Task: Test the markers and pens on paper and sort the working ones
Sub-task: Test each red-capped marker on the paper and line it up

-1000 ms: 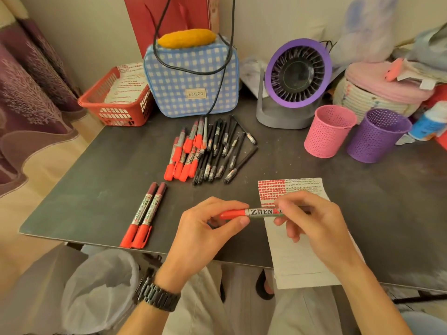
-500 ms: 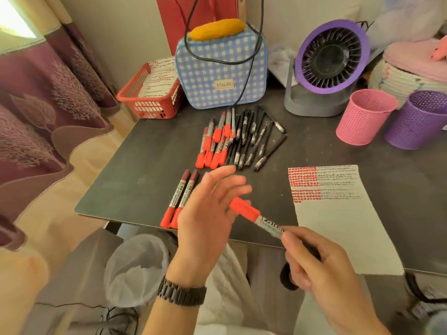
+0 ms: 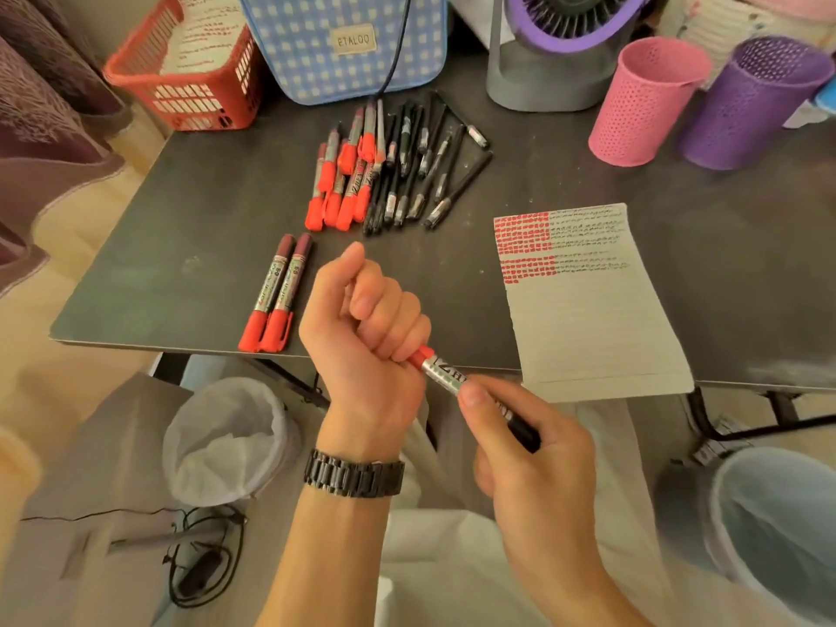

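Gripping the marker [image 3: 441,375] at both ends, the hands hold it in the air just off the near edge of the table [image 3: 181,246]. The left hand [image 3: 362,337] is fisted round its red cap, and the right hand [image 3: 534,459] curls round the dark rear of the silver, lettered barrel. Two red-capped markers [image 3: 276,294] lie side by side, apart from a heap of red markers [image 3: 344,174] and black pens [image 3: 420,169]. Lined paper [image 3: 588,319] with red dabs and black scribbles overhangs the edge. A slatted red basket [image 3: 190,92] holds written sheets. The perforated pink cup [image 3: 642,106] and purple cup [image 3: 746,110] stand upright, insides hidden. A white-lined bin [image 3: 226,441] sits below.
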